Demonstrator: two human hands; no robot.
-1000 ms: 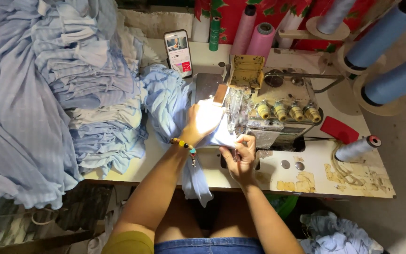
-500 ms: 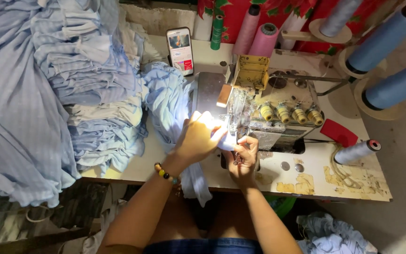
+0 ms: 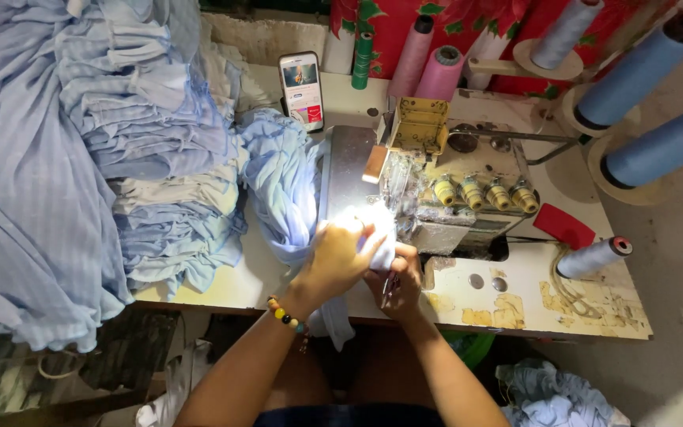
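Light blue fabric [image 3: 282, 186], thin-striped and all bunched up, trails off the sewing machine [image 3: 452, 198] bed down over the table [image 3: 586, 304] edge. My left hand [image 3: 337, 257] pinches its glare-washed end under the lamp, and my right hand [image 3: 397, 277] is closed around small snips [image 3: 386, 289] just beside it.

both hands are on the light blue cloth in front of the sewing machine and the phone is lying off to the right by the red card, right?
Not quite: the head view shows the phone at the back left, beside the stacked blue fabric, not by the red card.

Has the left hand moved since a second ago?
Yes. The left hand has drawn back toward the person, from the sewing machine toward the table's front edge.
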